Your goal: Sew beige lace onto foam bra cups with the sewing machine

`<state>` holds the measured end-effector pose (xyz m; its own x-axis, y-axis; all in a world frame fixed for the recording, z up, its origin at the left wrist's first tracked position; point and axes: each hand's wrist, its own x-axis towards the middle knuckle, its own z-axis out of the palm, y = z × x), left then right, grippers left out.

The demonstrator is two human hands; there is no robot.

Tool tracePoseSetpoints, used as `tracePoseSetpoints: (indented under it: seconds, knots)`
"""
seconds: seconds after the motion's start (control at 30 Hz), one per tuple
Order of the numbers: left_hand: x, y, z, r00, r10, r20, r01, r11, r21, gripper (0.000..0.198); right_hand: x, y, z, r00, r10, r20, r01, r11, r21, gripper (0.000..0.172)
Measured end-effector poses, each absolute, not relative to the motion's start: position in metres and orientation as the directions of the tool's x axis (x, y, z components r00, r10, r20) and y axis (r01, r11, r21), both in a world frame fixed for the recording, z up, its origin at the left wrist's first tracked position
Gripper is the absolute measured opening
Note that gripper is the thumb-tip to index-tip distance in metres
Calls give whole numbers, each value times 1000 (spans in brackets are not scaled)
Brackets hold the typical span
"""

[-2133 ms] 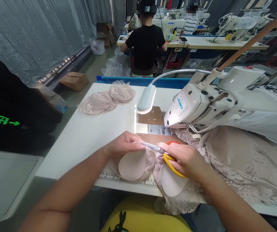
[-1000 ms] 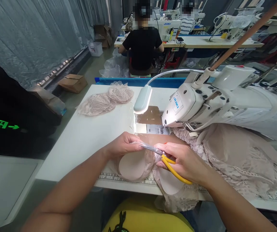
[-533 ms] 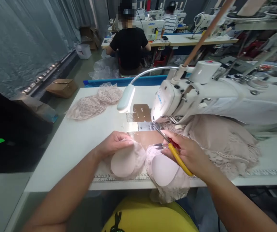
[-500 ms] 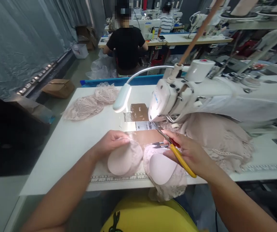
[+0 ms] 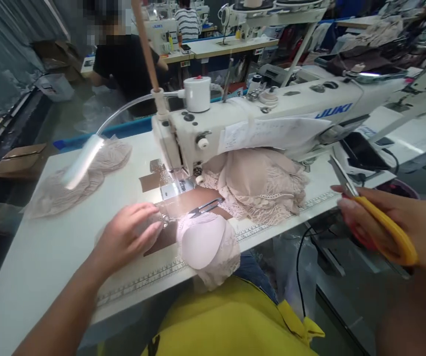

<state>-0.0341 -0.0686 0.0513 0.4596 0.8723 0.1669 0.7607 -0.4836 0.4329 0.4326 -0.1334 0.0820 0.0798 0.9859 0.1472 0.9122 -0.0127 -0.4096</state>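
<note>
Scissors with yellow and red handles are gripped in my right hand, off the table's right front edge, blades pointing up and left. My left hand is low over the table left of the needle area, its fingers curled together; a pale, shiny bit shows by the fingertips, but I cannot make out what it is. Just right of it lies a pale pink bra cup with lace trim, partly overhanging the front edge. Small thread snips lie at the cup's upper edge.
A white sewing machine spans the table, with a bundle of beige lace bras under its arm. Lace pieces lie at the left below a bent lamp. A ruler tape runs along the front edge. A person sits ahead.
My right hand has carried the scissors from beside the needle out to the right. The view has turned right. The cup in my left hand no longer shows clearly.
</note>
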Motion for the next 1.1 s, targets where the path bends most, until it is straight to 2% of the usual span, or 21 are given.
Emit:
tracePoseSetpoints:
  seconds: [0.07, 0.1, 0.13, 0.23, 0.37, 0.5, 0.6, 0.63, 0.7, 0.77, 0.83, 0.93, 1.0, 1.1]
  knots:
    - [-17, -73, 58, 553, 828, 88, 721, -529, 447, 32, 448, -125, 79, 337, 939, 68, 938, -329, -107, 38]
    - [-9, -74, 59, 588, 807, 58, 704, -546, 454, 32, 454, -119, 77, 399, 917, 11, 917, -399, -9, 42]
    - [-1, -75, 59, 618, 786, 35, 689, -562, 457, 31, 458, -111, 73, 456, 888, -55, 890, -454, 40, 46]
    - [22, -72, 54, 670, 742, 20, 659, -607, 445, 33, 467, -85, 60, 501, 858, -113, 866, -497, 58, 45]
    - [54, -64, 47, 715, 699, 25, 617, -647, 449, 37, 474, -56, 47, 541, 834, -112, 841, -534, 83, 40]
    - [82, -54, 44, 698, 714, -45, 645, -600, 472, 45, 474, -44, 48, 452, 884, -121, 892, -447, 65, 47]
    - [93, -45, 39, 684, 720, -114, 678, -571, 463, 43, 470, -47, 51, 453, 889, -65, 891, -449, 70, 51]
    - [94, -43, 37, 682, 721, -121, 681, -566, 466, 38, 468, -52, 52, 442, 897, -20, 896, -441, 46, 50]
    - [94, -40, 35, 679, 723, -124, 678, -553, 485, 27, 458, -67, 53, 375, 916, 146, 926, -361, -111, 44]
    - [92, -39, 33, 677, 723, -138, 676, -537, 504, 21, 441, -86, 53, 265, 920, 288, 923, -156, -352, 39]
    - [90, -38, 34, 663, 732, -157, 695, -524, 492, 19, 419, -101, 52, 160, 931, 329, 838, 48, -544, 30]
    - [90, -37, 35, 661, 726, -189, 708, -520, 478, 17, 378, -112, 47, -193, 959, 207, 619, 283, -732, 19]
    - [90, -38, 37, 693, 696, -189, 673, -529, 517, 13, 351, -111, 39, -347, 934, 85, 540, 273, -796, 21]
    - [85, -43, 38, 734, 671, -101, 577, -539, 614, 9, 316, -105, 26, -383, 924, -20, 540, 206, -816, 33]
